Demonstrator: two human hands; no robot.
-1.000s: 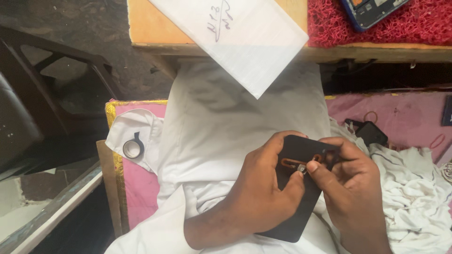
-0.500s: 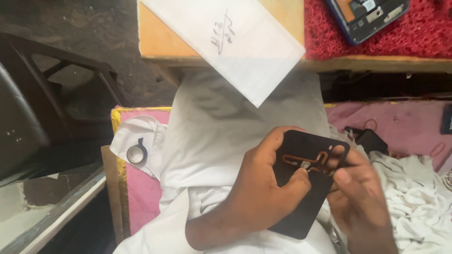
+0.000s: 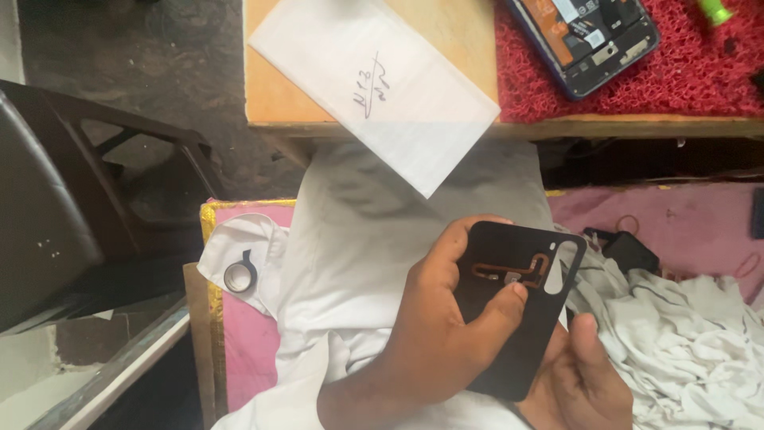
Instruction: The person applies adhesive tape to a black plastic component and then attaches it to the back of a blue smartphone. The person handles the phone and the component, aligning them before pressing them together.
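A black phone back cover is held over the lap by the left hand, fingers wrapped around its edge, while the right hand, partly hidden and cut off, supports it beneath.

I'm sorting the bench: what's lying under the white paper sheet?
The white paper sheet rests on the tan wooden tabletop, its corner overhanging the edge above white cloth. Whatever lies beneath it is covered.

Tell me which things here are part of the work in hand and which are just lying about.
In hand:
- black phone back cover, gripped by the left hand
- right hand under its lower edge

Lying about:
- opened phone on the red mat
- white paper
- metal ring
- white cloth
- dark chair
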